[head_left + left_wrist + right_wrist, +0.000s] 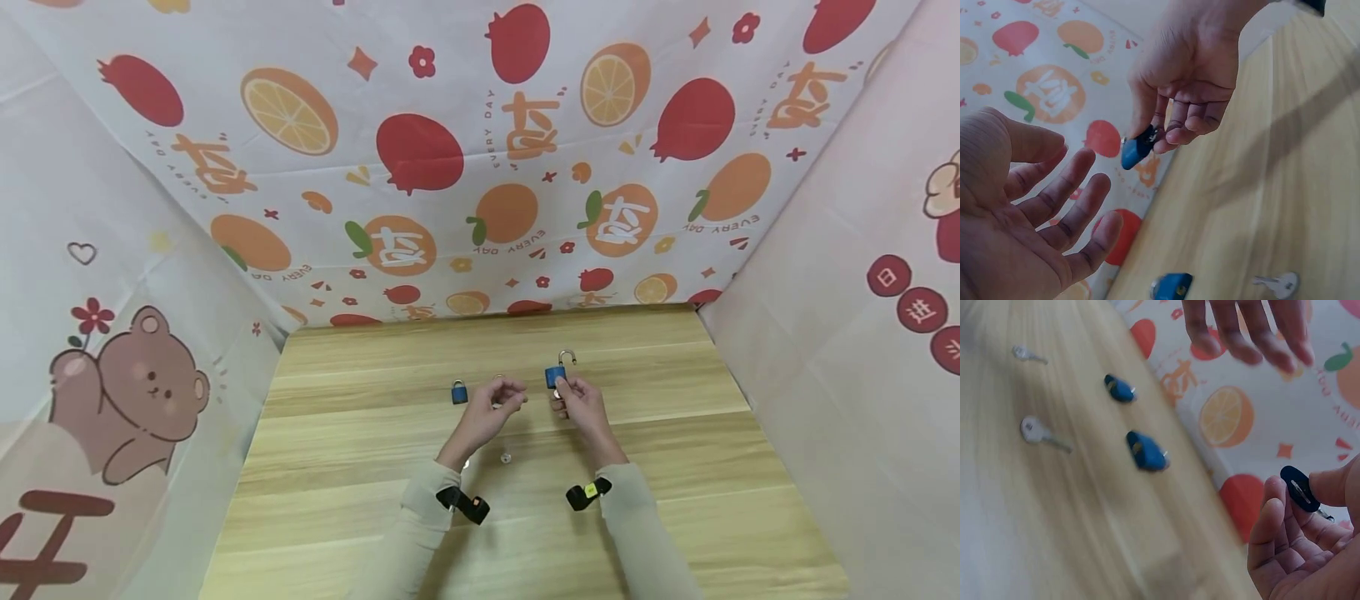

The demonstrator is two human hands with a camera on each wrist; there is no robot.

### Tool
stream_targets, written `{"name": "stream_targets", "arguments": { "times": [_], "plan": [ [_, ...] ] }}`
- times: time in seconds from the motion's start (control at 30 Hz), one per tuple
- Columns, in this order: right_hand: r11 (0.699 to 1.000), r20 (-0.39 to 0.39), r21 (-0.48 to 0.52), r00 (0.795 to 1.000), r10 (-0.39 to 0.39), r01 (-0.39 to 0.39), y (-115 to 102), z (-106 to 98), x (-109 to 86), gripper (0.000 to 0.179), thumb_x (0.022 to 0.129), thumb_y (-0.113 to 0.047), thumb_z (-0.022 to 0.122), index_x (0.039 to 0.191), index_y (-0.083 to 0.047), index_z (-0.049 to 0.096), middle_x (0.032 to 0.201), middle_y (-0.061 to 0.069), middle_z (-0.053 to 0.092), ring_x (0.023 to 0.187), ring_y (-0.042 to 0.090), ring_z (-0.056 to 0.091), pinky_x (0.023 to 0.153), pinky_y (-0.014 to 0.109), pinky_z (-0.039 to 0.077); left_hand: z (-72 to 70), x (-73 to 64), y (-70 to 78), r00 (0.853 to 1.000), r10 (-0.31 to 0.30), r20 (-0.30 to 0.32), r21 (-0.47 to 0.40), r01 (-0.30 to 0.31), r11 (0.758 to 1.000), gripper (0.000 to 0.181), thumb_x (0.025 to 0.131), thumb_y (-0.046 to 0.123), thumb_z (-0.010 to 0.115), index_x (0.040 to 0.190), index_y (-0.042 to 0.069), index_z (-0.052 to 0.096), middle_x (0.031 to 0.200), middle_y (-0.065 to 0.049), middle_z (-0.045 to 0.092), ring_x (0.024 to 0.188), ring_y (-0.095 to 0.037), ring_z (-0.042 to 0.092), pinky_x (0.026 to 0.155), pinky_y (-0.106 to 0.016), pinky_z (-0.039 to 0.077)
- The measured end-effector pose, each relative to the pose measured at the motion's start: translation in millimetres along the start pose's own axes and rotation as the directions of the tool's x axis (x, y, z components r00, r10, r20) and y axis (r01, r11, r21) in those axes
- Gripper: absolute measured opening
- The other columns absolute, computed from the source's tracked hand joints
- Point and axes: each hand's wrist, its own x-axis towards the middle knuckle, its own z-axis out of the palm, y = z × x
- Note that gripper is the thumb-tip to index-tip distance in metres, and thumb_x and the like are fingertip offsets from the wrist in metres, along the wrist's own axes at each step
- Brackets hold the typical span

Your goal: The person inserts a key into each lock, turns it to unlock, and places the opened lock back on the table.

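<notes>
My right hand (583, 408) pinches a blue padlock (555, 377) between thumb and fingers. Its shackle (567, 357) is swung open in the head view. A small silvery piece shows by the thumb; whether it is a key in the lock I cannot tell. To its left, my left hand (487, 412) hovers with loosely bent fingers and nothing between them, as the left wrist view (1054, 212) also shows. Two more blue padlocks lie on the table: one (459, 392) left of that hand, the other (1147, 452) mostly hidden behind it in the head view.
Two silver keys lie apart on the wooden table (360, 467): one key (506, 457) between the forearms, the other key (466, 464) partly covered by the left wrist. Printed cloth (465, 100) hangs along the table's back and both sides.
</notes>
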Motion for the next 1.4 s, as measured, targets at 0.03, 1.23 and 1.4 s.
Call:
{"name": "stream_targets", "arguments": {
  "times": [0.03,1.23,1.4],
  "plan": [
    [1.000,-0.007,-0.006,1.000,0.011,-0.011,3,-1,2.4,0.028,0.104,-0.027,0.059,0.100,0.001,0.060,0.083,0.004,0.071,0.075,0.016,0.066,0.066,0.028,0.053,0.0,-2.8,-2.2,1.000,-0.002,-0.003,-0.008,0.002,1.000,0.020,0.101,0.011,0.062,0.117,-0.001,0.067,0.108,-0.023,0.072,0.094,-0.029,0.069,0.077,-0.019,0.053],
    [0.978,-0.035,-0.163,0.991,0.129,-0.133,52,-28,41.9,0.031,0.105,-0.029,0.055,0.104,0.001,0.064,0.084,0.003,0.070,0.067,0.010,0.063,0.058,0.021,0.047,-24.7,-83.9,-47.4,0.962,-0.215,-0.165,-0.106,0.200,0.974,0.020,0.099,0.007,0.061,0.115,-0.004,0.066,0.105,-0.019,0.073,0.090,-0.027,0.069,0.076,-0.030,0.056],
    [0.975,-0.032,-0.159,0.988,0.154,-0.157,52,-30,46.4,0.029,0.105,-0.028,0.055,0.102,0.000,0.064,0.082,0.002,0.070,0.065,0.009,0.063,0.056,0.020,0.047,-25.4,-86.3,-47.5,0.960,-0.229,-0.164,-0.111,0.213,0.971,0.020,0.099,0.007,0.062,0.115,-0.005,0.066,0.106,-0.020,0.073,0.090,-0.025,0.070,0.077,-0.029,0.057]
  ]
}}
